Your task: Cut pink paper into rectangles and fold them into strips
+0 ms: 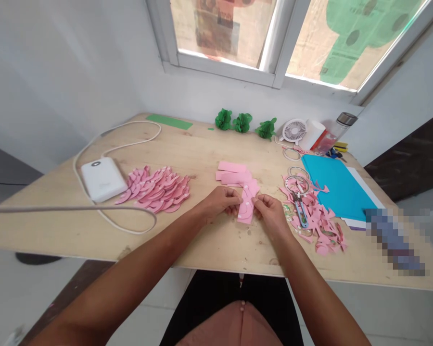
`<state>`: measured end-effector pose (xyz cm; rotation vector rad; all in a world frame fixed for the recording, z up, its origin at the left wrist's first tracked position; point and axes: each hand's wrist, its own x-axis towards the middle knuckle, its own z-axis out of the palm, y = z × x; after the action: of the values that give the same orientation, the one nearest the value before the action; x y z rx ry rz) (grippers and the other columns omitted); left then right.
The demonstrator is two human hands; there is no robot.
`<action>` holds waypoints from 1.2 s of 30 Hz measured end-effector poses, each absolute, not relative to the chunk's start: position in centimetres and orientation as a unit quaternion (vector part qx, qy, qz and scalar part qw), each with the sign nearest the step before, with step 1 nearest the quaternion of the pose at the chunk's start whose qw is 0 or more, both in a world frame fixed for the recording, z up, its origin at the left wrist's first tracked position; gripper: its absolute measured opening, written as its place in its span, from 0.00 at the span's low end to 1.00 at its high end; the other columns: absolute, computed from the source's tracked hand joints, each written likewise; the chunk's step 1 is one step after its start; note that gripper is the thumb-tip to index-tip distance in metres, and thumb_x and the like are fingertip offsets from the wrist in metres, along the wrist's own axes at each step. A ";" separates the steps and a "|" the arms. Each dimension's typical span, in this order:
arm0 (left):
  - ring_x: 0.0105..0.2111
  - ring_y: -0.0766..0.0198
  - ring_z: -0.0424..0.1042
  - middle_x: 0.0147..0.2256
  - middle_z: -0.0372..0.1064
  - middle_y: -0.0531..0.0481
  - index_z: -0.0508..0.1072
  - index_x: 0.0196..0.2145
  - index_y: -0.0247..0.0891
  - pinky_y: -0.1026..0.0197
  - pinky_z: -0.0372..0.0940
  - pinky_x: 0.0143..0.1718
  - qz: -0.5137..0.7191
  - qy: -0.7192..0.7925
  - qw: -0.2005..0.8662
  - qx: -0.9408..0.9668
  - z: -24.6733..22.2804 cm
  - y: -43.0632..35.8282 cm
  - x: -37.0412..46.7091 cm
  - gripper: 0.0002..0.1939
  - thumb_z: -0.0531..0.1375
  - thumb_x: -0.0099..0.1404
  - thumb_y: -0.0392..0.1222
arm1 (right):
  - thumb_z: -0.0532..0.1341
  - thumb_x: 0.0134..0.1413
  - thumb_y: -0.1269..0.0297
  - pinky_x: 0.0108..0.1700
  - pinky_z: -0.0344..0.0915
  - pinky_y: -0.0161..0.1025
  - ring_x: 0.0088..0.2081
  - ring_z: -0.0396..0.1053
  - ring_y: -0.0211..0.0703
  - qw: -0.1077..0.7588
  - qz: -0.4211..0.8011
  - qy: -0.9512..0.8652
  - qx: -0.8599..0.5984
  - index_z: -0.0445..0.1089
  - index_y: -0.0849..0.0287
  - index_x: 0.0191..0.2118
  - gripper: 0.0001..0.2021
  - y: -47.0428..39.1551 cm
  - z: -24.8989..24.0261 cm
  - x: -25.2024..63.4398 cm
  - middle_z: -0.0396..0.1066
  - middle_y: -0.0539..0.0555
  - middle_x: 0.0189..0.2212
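A pink paper strip (pixel 245 211) with a curved outline drawn on it and small white spots is held between my two hands, above the table. My left hand (pixel 222 200) pinches its left edge. On the other side, my right hand (pixel 270 210) grips the right edge between thumb and fingers. Just beyond lie several plain pink paper strips (pixel 233 168), loosely stacked. Blue-handled scissors (pixel 301 211) rest on a heap of pink paper scraps (pixel 324 230) to the right. A pile of cut wavy pink pieces (pixel 162 188) lies to the left.
A white power bank (pixel 104 179) with a long white cable (pixel 120 124) sits at the left. Green paper ornaments (pixel 242 123), a small white fan (pixel 294 130) and a clear bottle (pixel 337 132) line the back. A blue folder (pixel 339 185) lies at the right.
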<state>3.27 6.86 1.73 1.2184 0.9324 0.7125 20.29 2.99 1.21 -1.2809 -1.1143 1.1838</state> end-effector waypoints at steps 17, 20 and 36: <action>0.14 0.73 0.62 0.15 0.67 0.54 0.68 0.20 0.35 0.70 0.50 0.15 0.247 0.480 0.639 0.548 2.6 5.5 2.8 0.10 0.63 0.54 0.42 | 0.63 0.41 0.56 0.22 0.45 0.32 0.19 0.50 0.31 0.457 0.430 -0.531 -0.569 0.58 0.57 0.18 0.15 3.0 0.8 19.9 0.54 0.43 0.15; 0.14 0.73 0.63 0.16 0.67 0.54 0.68 0.20 0.35 0.71 0.49 0.14 0.237 0.492 0.631 0.550 2.6 5.4 2.8 0.10 0.62 0.55 0.41 | 0.62 0.42 0.56 0.22 0.47 0.32 0.19 0.51 0.32 0.452 0.421 -0.538 -0.574 0.59 0.57 0.19 0.14 2.9 0.9 19.8 0.55 0.43 0.15; 0.23 0.67 0.70 0.25 0.72 0.52 0.74 0.33 0.36 0.65 0.63 0.24 0.297 0.497 0.417 0.700 2.2 3.9 1.4 0.08 0.55 0.62 0.40 | 0.60 0.45 0.55 0.22 0.49 0.32 0.19 0.53 0.33 0.438 0.406 -0.552 -0.581 0.59 0.57 0.19 0.14 2.8 0.6 19.9 0.56 0.44 0.15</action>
<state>1.39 3.86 2.16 1.7582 1.2483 0.7464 19.85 2.85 0.56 -1.4455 -1.3729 1.0092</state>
